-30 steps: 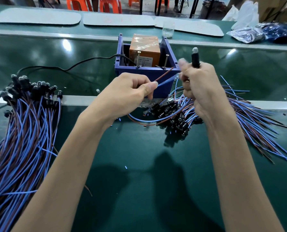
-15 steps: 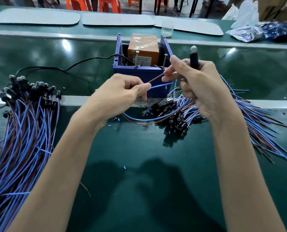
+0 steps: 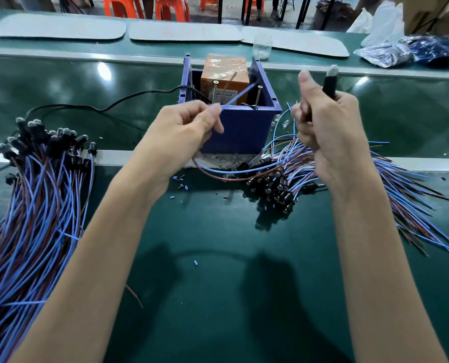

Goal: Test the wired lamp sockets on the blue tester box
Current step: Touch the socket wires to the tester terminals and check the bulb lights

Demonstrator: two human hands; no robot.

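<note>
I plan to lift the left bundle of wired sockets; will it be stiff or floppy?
Probably floppy: its thin wires curve loosely over the table. Likely to tangle, since many strands cross. The black sockets cluster at one end, so that end may hang heavier.

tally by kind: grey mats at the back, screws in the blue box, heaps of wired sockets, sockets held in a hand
grey mats: 3
screws: 2
heaps of wired sockets: 2
held socket: 1
total: 8
</note>
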